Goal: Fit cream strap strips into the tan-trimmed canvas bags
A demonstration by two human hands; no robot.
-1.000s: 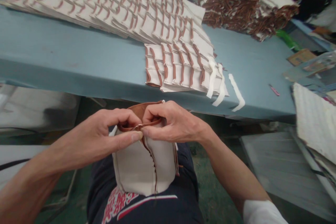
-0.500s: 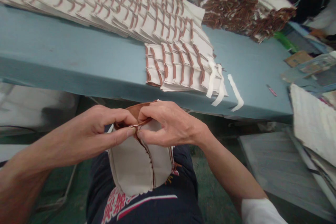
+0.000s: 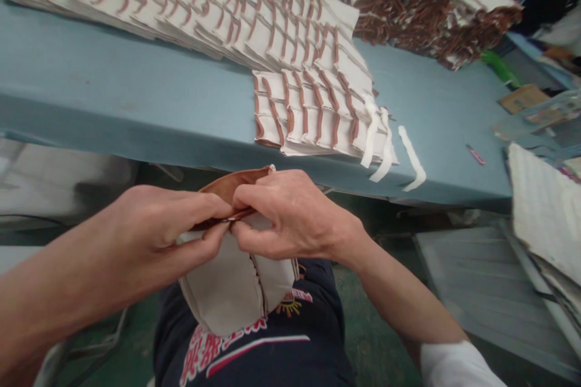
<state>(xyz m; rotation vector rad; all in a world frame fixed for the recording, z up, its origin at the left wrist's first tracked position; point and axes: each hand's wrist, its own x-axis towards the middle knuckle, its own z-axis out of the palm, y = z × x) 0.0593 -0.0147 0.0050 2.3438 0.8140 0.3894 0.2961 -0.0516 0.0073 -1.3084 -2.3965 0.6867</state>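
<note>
White pouch (image 3: 222,290) between fingers (image 3: 206,205)

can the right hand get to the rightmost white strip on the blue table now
Probably yes, once it lets go: the right hand pinches the mouth of the cream pouch, but the rightmost white strip lies uncovered at the near edge of the blue table.

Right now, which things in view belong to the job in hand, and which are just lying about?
Part of the job:
cream pouch, rim pinched by left grip and right grip
probably the brown-edged pieces laid out on the table

Apparently lying about:
small pink item
green item
white strips, though their use is unclear
</note>
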